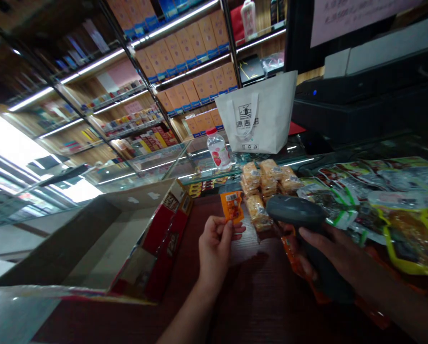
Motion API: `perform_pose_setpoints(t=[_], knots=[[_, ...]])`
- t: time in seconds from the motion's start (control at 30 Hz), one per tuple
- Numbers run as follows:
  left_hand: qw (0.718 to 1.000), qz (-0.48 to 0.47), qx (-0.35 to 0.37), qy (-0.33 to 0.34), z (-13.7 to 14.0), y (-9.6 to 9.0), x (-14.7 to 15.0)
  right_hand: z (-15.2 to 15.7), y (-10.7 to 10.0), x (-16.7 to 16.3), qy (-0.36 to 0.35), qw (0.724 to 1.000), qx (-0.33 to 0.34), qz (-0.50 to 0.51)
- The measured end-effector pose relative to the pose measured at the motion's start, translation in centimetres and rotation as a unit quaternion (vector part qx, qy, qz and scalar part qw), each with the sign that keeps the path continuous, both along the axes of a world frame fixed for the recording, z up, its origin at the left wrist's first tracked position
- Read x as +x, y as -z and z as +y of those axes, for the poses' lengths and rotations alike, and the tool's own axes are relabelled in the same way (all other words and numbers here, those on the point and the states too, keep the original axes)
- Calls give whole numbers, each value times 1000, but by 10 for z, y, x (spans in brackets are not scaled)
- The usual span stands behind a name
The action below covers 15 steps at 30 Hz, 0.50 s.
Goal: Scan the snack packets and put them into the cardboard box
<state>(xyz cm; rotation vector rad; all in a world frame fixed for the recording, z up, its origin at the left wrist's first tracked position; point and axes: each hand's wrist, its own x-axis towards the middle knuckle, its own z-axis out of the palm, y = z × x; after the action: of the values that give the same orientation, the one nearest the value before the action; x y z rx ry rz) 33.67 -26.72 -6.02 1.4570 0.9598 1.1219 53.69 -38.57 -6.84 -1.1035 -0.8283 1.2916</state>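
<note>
Between the thumb and fingers of my left hand (216, 241) is a small orange snack packet (231, 206), its barcode facing up at the top end. My right hand (330, 253) is wrapped round the handle of a dark grey barcode scanner (296, 210), whose head points left toward the packet. Scanner and packet are apart. Clear-wrapped tan snack blocks (258, 212) lie stacked just beyond, between my two hands. Orange packaging (290, 251) shows beneath the scanner, partly hidden by my right hand, so I cannot tell whether the hand touches it.
An open cardboard box (163, 229) stands on the left. Behind are a red-capped bottle (219, 150) and a white tote bag (260, 119) on a glass counter. Bagged foods (411, 224) cover the right side. Stocked shelves (185, 48) line the back, with dark equipment (364, 105) at right.
</note>
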Motion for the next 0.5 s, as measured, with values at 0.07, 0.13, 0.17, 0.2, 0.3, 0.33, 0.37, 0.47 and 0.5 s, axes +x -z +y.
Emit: perform_pose_setpoints(t=[0.07,0.13,0.17,0.2,0.3,0.33,0.37,0.47,0.5], knots=[[998,-15,31,-48,-4,-27,-22,-1,-2,0,3,1000,-10,-7],[993,-7,60,-103,-2,-60,-54,-1,-5,0,3,1000,-6,-7],[989,8,74,-129,2,-77,-74,-2,-6,0,1,1000,-2,-3],[984,37,82,-151,7,-93,-95,-3,-7,1,-1,1000,-1,-3],[966,138,64,-209,28,-131,-156,-5,-10,4,-4,1000,-10,-27],[964,162,32,-209,35,-138,-172,-6,-11,5,3,999,-11,-37],[962,182,-7,-205,41,-142,-185,-7,-12,6,9,999,-9,-43],[953,226,-123,-161,49,-139,-205,-8,-12,10,4,999,6,-41],[950,238,-139,-149,50,-135,-205,-7,-11,12,-1,1000,6,-29]])
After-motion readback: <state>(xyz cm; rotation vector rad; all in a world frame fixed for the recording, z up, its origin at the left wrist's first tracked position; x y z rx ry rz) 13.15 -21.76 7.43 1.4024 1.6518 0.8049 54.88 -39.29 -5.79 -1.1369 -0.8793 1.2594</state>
